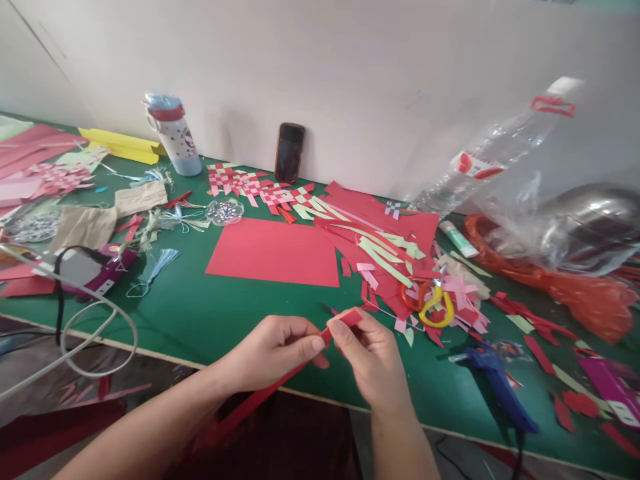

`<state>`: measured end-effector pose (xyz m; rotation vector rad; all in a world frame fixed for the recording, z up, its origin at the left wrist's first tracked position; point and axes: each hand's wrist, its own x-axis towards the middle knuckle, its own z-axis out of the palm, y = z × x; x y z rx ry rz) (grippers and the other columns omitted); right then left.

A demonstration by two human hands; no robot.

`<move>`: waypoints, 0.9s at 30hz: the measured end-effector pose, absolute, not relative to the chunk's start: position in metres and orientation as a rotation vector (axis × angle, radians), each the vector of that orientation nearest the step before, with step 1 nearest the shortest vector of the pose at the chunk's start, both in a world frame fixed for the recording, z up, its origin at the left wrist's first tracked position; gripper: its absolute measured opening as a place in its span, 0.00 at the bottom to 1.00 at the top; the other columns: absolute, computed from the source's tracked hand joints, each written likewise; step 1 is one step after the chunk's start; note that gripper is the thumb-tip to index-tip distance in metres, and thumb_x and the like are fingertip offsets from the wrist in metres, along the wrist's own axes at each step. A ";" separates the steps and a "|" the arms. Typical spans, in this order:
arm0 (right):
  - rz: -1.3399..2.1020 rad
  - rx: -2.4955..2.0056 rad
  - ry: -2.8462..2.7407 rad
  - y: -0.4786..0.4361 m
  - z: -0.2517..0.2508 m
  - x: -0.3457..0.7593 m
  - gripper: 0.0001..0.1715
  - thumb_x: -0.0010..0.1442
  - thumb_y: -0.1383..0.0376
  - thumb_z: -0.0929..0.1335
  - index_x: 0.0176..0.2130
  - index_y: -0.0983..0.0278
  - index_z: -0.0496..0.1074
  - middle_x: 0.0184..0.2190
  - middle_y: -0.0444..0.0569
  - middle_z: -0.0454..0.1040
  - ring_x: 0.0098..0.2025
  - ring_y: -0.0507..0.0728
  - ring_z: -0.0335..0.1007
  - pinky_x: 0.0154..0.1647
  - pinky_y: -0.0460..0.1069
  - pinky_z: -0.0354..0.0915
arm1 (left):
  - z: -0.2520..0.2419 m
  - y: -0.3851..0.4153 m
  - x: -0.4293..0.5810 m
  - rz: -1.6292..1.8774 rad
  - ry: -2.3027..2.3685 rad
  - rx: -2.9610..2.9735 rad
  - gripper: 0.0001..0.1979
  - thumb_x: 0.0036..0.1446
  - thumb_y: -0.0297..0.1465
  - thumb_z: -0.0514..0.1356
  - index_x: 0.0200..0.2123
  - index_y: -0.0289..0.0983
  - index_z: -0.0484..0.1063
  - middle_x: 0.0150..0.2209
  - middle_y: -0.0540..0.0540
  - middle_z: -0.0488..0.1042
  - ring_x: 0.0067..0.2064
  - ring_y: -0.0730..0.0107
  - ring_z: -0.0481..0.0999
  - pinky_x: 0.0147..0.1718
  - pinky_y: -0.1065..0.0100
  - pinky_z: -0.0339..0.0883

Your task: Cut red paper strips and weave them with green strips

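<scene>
Between my two hands runs a long red paper strip [265, 392], held over the table's front edge. My left hand [280, 350] pinches it between thumb and fingers. Closer to its upper end, my right hand [367, 357] grips the strip too, thumb on top. The strip's other end trails down to the lower left, towards my lap. Just beyond my hands a red paper sheet [275, 252] lies flat on the green table [195, 317]. Scissors with yellow and orange handles [437, 310] rest on paper scraps right of my right hand.
A blue glue gun [500, 387] lies at the right, below a large plastic bottle [493, 150]. A phone [290, 152] leans on the wall, with a flask [175, 137] to its left. Woven paper strips [250, 183], tassels [159, 267] and a white cable [113, 307] spread leftwards.
</scene>
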<state>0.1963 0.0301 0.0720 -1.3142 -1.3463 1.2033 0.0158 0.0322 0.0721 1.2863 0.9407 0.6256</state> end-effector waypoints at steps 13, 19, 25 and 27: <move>1.070 -1.335 -1.369 0.027 0.071 0.200 0.22 0.62 0.49 0.68 0.25 0.61 0.70 0.18 0.41 0.63 0.20 0.49 0.53 0.22 0.46 0.56 | 0.074 0.031 0.023 0.693 0.975 1.211 0.21 0.60 0.48 0.58 0.30 0.35 0.77 0.28 0.43 0.82 0.25 0.72 0.68 0.26 0.71 0.55; 1.091 -1.327 -1.378 0.023 0.072 0.199 0.23 0.64 0.50 0.66 0.25 0.61 0.67 0.19 0.40 0.60 0.21 0.49 0.53 0.21 0.46 0.55 | 0.070 0.030 0.023 0.666 0.949 1.143 0.19 0.59 0.47 0.60 0.29 0.36 0.77 0.29 0.43 0.82 0.27 0.71 0.70 0.28 0.70 0.58; 1.074 -1.307 -1.403 0.022 0.071 0.200 0.22 0.65 0.51 0.66 0.26 0.62 0.66 0.19 0.39 0.58 0.21 0.48 0.52 0.20 0.45 0.53 | 0.068 0.030 0.022 0.665 0.903 1.178 0.21 0.61 0.48 0.60 0.33 0.35 0.78 0.30 0.44 0.81 0.27 0.73 0.67 0.26 0.72 0.54; 1.079 -1.292 -1.402 0.021 0.071 0.200 0.21 0.64 0.51 0.66 0.26 0.62 0.66 0.19 0.39 0.58 0.21 0.48 0.51 0.20 0.45 0.52 | 0.071 0.030 0.022 0.671 0.897 1.214 0.23 0.62 0.49 0.58 0.33 0.34 0.78 0.29 0.46 0.80 0.25 0.76 0.62 0.25 0.72 0.52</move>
